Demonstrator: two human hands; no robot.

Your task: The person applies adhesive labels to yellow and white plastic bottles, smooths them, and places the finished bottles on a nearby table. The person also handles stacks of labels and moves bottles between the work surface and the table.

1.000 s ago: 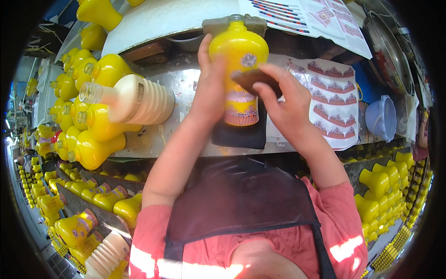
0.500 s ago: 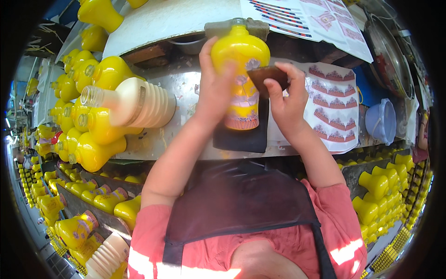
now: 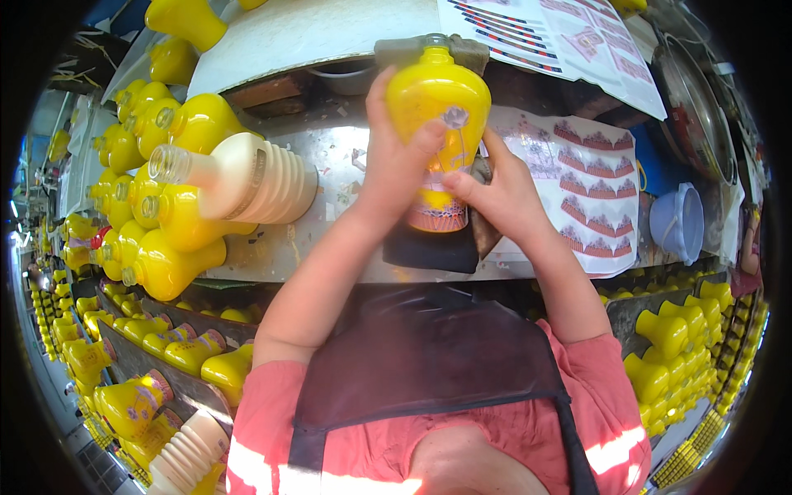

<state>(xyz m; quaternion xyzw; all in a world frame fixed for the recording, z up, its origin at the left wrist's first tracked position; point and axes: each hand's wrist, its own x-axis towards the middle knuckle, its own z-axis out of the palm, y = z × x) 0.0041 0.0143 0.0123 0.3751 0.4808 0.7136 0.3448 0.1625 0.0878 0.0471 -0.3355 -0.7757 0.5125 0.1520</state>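
The yellow bottle (image 3: 437, 87) lies at the counter (image 3: 322, 153), neck toward twelve o'clock by a grey block (image 3: 471, 54), its base over a dark cloth (image 3: 429, 250). The left hand (image 3: 399, 162) has its grip curled round the bottle's nine o'clock side, thumb on the front. The right hand (image 3: 505, 188) grips the three o'clock side; whether it also holds the brown piece (image 3: 487, 238), partly hidden there, I can't tell. A cream bottle (image 3: 262, 183) leans at nine o'clock; toward three o'clock lies a sticker sheet (image 3: 596, 183), a blue bucket (image 3: 676, 223) beyond.
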